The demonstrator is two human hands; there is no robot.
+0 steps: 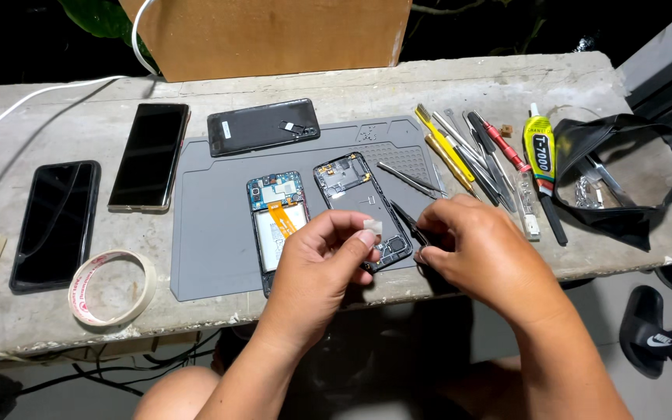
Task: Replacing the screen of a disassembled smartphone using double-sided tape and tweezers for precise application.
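Small pale square piece [372, 227], pinched upright at the fingertips above the grey mat's front edge. Dark slim tweezers [407, 222], tilted, tips toward the piece. Beneath both, a black phone frame [349, 194], opened, lying flat on the mat.

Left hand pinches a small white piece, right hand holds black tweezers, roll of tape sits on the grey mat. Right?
Not quite. The head view shows the roll of tape on the bare concrete bench, left of the grey mat. The left hand does pinch the small white piece; the right hand holds the black tweezers.
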